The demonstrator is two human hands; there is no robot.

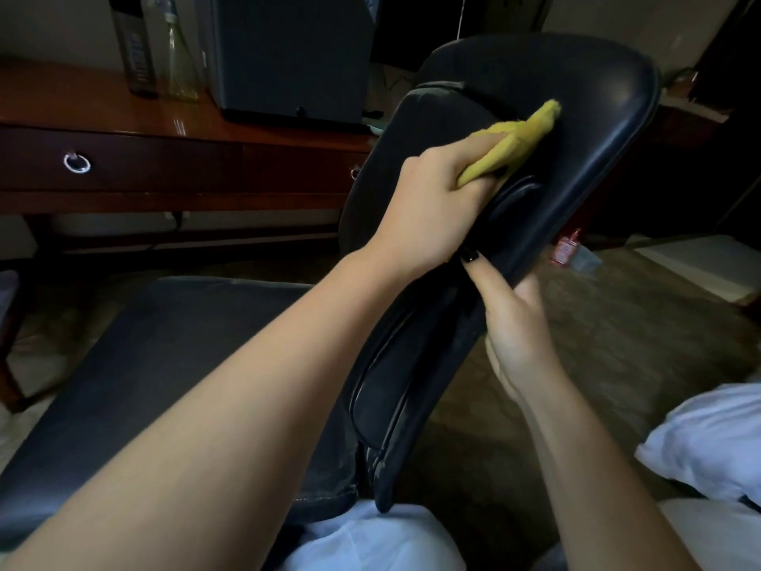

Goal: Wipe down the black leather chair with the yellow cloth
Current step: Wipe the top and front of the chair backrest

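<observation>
Though half out of sight, left hand (428, 208) round yellow cloth (510, 142), right hand (514, 323) round chair (576, 84).

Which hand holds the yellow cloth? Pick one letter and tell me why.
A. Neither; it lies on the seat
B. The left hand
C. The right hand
B: the left hand grips the yellow cloth against the backrest of the black leather chair, while the right hand holds the backrest's edge.
</observation>
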